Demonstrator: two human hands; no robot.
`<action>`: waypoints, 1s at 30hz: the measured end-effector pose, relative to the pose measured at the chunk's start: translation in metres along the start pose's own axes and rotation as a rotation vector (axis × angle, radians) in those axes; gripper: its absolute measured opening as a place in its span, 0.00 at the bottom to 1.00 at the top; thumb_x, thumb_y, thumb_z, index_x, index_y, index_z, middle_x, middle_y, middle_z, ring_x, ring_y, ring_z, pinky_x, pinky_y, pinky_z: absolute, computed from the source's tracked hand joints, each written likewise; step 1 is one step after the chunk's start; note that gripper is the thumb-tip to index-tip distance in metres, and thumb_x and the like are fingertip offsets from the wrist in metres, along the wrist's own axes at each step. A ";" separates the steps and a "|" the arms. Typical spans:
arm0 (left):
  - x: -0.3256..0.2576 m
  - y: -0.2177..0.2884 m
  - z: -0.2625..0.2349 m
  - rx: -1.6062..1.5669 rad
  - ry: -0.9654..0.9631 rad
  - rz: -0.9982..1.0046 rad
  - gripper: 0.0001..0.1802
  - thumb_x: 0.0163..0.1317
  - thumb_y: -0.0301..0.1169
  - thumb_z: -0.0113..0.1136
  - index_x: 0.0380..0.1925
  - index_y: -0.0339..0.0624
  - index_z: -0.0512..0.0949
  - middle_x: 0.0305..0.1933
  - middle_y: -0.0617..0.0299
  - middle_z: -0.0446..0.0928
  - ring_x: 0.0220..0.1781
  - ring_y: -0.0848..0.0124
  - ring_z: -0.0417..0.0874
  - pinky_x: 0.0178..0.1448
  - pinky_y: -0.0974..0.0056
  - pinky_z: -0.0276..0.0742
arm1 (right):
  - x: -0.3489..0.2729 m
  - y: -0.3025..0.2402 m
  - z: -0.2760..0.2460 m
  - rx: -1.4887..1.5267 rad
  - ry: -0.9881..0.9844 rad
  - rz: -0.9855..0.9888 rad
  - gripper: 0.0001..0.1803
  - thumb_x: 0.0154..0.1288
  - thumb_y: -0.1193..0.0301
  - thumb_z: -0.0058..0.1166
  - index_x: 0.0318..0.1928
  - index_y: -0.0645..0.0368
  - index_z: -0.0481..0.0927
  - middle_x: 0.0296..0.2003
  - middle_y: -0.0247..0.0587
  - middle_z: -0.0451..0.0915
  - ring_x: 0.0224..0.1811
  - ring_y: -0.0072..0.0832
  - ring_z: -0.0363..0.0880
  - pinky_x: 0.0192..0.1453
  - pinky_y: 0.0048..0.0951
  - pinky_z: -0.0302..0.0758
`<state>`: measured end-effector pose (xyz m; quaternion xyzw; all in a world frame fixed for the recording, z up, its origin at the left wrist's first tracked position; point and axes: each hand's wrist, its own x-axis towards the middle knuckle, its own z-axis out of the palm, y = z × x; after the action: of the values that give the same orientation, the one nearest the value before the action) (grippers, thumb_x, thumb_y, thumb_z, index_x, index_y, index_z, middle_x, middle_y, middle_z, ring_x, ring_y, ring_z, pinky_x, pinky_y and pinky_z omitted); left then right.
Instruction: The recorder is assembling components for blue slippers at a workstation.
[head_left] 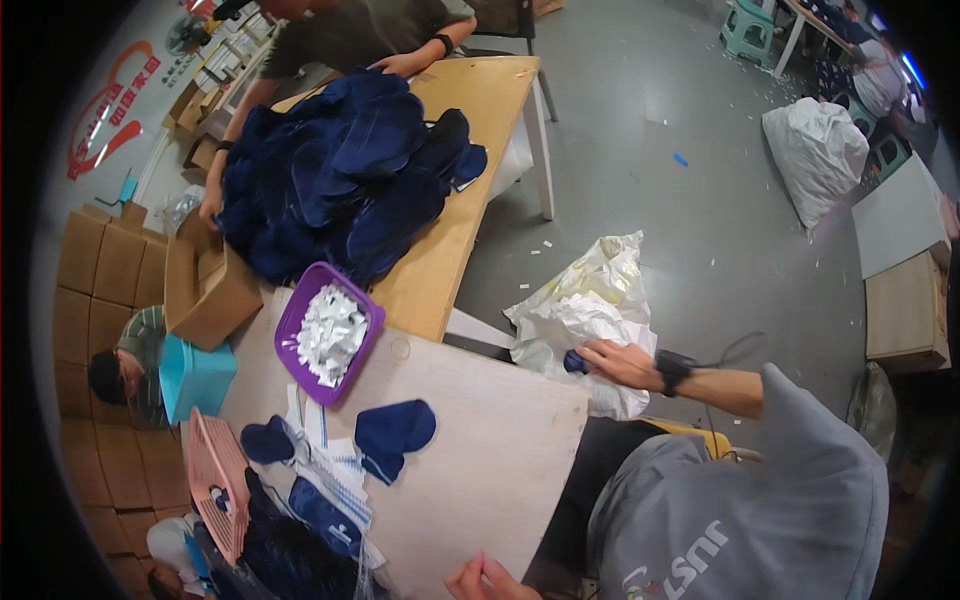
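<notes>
My right hand reaches over a white woven sack beside the table, its fingers closed on a dark blue bundle that looks like a sock. Most of that bundle is hidden by the fingers. At the lower edge, my left hand shows only in part, above the near side of the pale table. Its fingers are slightly curled and apart, with nothing visible between them. A navy sock lies flat on this table, next to white and blue paper strips and another navy sock.
A purple basket holds small white pieces. Behind it, a large navy sock pile covers much of a wooden table, where another person's hands rest. A pink basket, blue bin and cardboard box line the left side.
</notes>
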<state>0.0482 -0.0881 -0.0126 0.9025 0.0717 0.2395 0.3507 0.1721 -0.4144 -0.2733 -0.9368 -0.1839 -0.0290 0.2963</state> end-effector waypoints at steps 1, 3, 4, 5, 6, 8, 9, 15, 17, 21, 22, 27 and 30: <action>-0.002 -0.003 -0.006 0.062 -0.015 -0.007 0.09 0.70 0.25 0.66 0.45 0.29 0.86 0.40 0.49 0.79 0.41 0.54 0.80 0.46 0.55 0.77 | -0.037 0.043 0.036 -0.157 -0.413 0.202 0.24 0.78 0.61 0.51 0.71 0.47 0.74 0.54 0.54 0.80 0.53 0.46 0.86 0.49 0.43 0.86; 0.004 -0.006 -0.003 -0.112 0.006 -0.048 0.10 0.70 0.25 0.65 0.47 0.29 0.85 0.42 0.49 0.79 0.42 0.55 0.80 0.47 0.56 0.78 | -0.109 0.119 0.079 -0.473 -0.797 0.538 0.27 0.75 0.60 0.52 0.73 0.43 0.73 0.58 0.53 0.81 0.61 0.46 0.83 0.58 0.49 0.84; -0.007 -0.022 -0.015 -0.148 0.036 -0.140 0.12 0.71 0.25 0.64 0.50 0.29 0.84 0.43 0.49 0.78 0.42 0.56 0.80 0.48 0.56 0.78 | -0.043 0.065 0.029 -0.247 -1.036 0.306 0.28 0.71 0.58 0.55 0.70 0.43 0.77 0.61 0.48 0.83 0.64 0.46 0.82 0.65 0.51 0.80; -0.011 -0.031 -0.017 -0.180 0.051 -0.161 0.14 0.70 0.24 0.65 0.53 0.31 0.83 0.45 0.49 0.78 0.42 0.58 0.80 0.48 0.57 0.78 | -0.018 0.037 -0.028 -0.275 -1.035 0.412 0.26 0.68 0.59 0.56 0.66 0.43 0.82 0.62 0.47 0.83 0.65 0.44 0.81 0.68 0.49 0.78; -0.012 -0.038 -0.021 -0.174 0.106 -0.164 0.14 0.70 0.24 0.65 0.53 0.31 0.83 0.45 0.49 0.78 0.42 0.58 0.80 0.48 0.57 0.78 | 0.006 0.011 -0.080 -0.303 -0.859 0.362 0.21 0.68 0.60 0.56 0.59 0.45 0.86 0.55 0.47 0.86 0.59 0.45 0.85 0.59 0.47 0.82; -0.015 -0.043 -0.030 -0.120 -0.101 -0.189 0.14 0.69 0.23 0.65 0.54 0.34 0.84 0.45 0.49 0.78 0.43 0.58 0.81 0.48 0.58 0.78 | 0.075 -0.068 -0.167 -0.518 -0.645 0.343 0.16 0.62 0.63 0.59 0.48 0.55 0.87 0.44 0.45 0.89 0.48 0.49 0.88 0.49 0.47 0.83; -0.022 -0.047 -0.035 -0.124 -0.090 -0.164 0.14 0.69 0.25 0.66 0.54 0.36 0.84 0.45 0.49 0.78 0.42 0.57 0.80 0.48 0.57 0.78 | 0.098 -0.115 -0.184 -0.458 -0.390 0.239 0.12 0.61 0.67 0.60 0.44 0.56 0.86 0.39 0.45 0.88 0.44 0.49 0.87 0.45 0.47 0.83; -0.043 -0.043 -0.048 -0.273 -0.043 -0.184 0.12 0.70 0.29 0.68 0.50 0.36 0.84 0.47 0.49 0.80 0.42 0.55 0.80 0.47 0.56 0.78 | 0.196 -0.271 -0.087 -0.063 0.020 -0.541 0.20 0.58 0.68 0.71 0.47 0.58 0.78 0.47 0.48 0.76 0.50 0.45 0.80 0.47 0.43 0.82; -0.047 -0.045 -0.053 -0.254 0.003 -0.182 0.12 0.70 0.29 0.67 0.50 0.36 0.84 0.47 0.49 0.81 0.42 0.55 0.80 0.47 0.56 0.78 | 0.228 -0.283 -0.025 -0.153 -0.077 -0.687 0.18 0.57 0.69 0.70 0.44 0.61 0.77 0.47 0.48 0.75 0.50 0.43 0.79 0.50 0.41 0.81; -0.051 -0.055 -0.062 -0.212 0.061 -0.207 0.12 0.70 0.29 0.67 0.49 0.35 0.84 0.46 0.49 0.82 0.42 0.54 0.81 0.48 0.55 0.77 | 0.243 -0.289 -0.011 -0.237 -0.167 -0.740 0.14 0.57 0.73 0.64 0.43 0.61 0.77 0.44 0.44 0.76 0.50 0.41 0.79 0.52 0.41 0.81; -0.053 -0.062 -0.067 -0.147 0.123 -0.168 0.12 0.70 0.29 0.66 0.50 0.36 0.84 0.46 0.49 0.82 0.43 0.54 0.81 0.49 0.54 0.78 | 0.228 -0.315 -0.038 -0.166 -0.211 -0.770 0.13 0.57 0.75 0.61 0.44 0.62 0.78 0.44 0.43 0.78 0.52 0.41 0.80 0.53 0.40 0.82; -0.048 -0.071 -0.058 -0.002 0.098 -0.029 0.32 0.54 0.36 0.81 0.59 0.42 0.82 0.63 0.48 0.77 0.64 0.49 0.76 0.68 0.48 0.71 | 0.152 -0.305 -0.085 0.248 -0.717 -0.921 0.13 0.65 0.69 0.64 0.47 0.60 0.81 0.49 0.45 0.80 0.54 0.46 0.82 0.53 0.48 0.81; -0.046 -0.075 -0.034 0.105 -0.106 0.087 0.38 0.54 0.41 0.80 0.64 0.40 0.79 0.67 0.47 0.76 0.70 0.45 0.74 0.76 0.44 0.64 | 0.158 -0.303 -0.106 0.158 -0.609 -0.678 0.12 0.67 0.67 0.63 0.46 0.61 0.81 0.48 0.45 0.81 0.53 0.46 0.82 0.53 0.46 0.80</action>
<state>-0.0061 -0.0256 -0.0586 0.9333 0.0260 0.2024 0.2955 0.2152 -0.1934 0.0042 -0.7642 -0.5602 0.1664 0.2729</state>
